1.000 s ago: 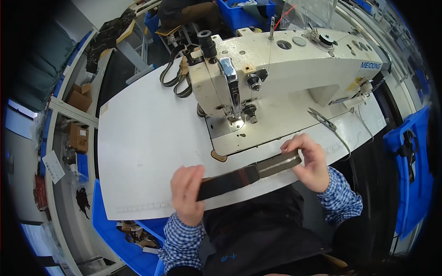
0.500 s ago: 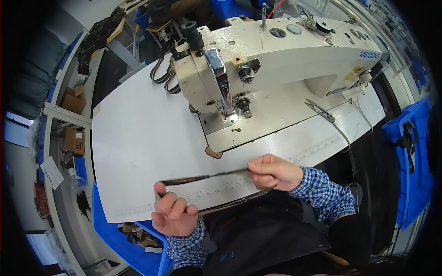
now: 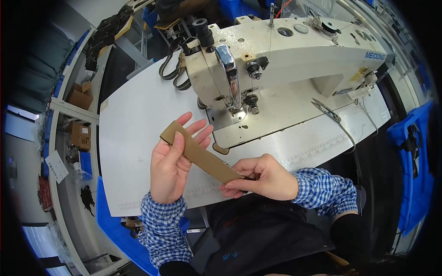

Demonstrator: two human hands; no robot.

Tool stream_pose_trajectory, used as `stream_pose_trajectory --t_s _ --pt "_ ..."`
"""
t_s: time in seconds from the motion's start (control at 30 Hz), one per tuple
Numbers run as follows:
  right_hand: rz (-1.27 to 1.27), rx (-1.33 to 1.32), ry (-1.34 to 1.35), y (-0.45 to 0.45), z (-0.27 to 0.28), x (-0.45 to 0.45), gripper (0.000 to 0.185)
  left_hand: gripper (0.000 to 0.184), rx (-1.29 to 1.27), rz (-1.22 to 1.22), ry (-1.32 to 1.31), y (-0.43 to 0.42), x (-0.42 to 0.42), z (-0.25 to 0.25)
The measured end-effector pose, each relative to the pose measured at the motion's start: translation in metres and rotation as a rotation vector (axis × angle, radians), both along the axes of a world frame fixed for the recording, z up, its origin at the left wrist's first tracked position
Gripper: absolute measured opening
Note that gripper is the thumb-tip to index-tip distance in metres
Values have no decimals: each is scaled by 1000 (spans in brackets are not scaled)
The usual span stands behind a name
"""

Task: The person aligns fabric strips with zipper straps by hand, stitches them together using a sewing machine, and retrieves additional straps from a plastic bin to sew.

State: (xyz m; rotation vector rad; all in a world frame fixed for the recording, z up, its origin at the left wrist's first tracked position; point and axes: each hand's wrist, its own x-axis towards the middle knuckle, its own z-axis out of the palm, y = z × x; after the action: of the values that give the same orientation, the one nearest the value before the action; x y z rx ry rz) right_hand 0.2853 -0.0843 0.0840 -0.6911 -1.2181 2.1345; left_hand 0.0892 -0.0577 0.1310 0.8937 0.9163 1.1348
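Observation:
A flat tan webbing strap (image 3: 202, 158) is stretched slantwise between my two hands, above the front of the white table. My left hand (image 3: 171, 158) supports its upper end, the thumb pressed on top and the other fingers extended behind it. At the lower end, my right hand (image 3: 262, 177) pinches the strap between thumb and fingers, and a dark bit shows there. Behind my hands stands a cream sewing machine (image 3: 276, 60), its needle area (image 3: 237, 110) just beyond my left fingertips.
Thread snips (image 3: 328, 110) lie on the machine bed. Dark strap loops (image 3: 172, 69) hang beside the machine head. A blue bin (image 3: 110, 230) with scraps stands below the table (image 3: 129, 152) at left; another blue bin (image 3: 412, 152) is at right. Shelves hold cardboard boxes (image 3: 80, 135).
The strap was a loop held edge-on between both hands; now its tan face is turned up and it slants down to the right. My left hand has risen and turned palm up.

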Motion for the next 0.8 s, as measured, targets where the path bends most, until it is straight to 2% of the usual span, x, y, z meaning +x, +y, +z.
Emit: stream_pose_trajectory --t_s 0.07,0.17,0.27,0.47,0.8 --pt "-13 -20 -22 -2 0 1 19 52 -41 -51 15 -1 1 7" --pt "-31 -45 -22 -3 -8 3 20 66 172 -144 398 -4 -8 -8" --pt "-10 -52 43 -6 -10 7 22 72 113 -38 387 -4 -3 -11" --pt "20 -63 47 -5 -8 12 29 65 151 -14 412 -2 0 -12" --pt "-18 -22 40 -10 -10 10 26 59 180 -16 431 -3 -2 -9"
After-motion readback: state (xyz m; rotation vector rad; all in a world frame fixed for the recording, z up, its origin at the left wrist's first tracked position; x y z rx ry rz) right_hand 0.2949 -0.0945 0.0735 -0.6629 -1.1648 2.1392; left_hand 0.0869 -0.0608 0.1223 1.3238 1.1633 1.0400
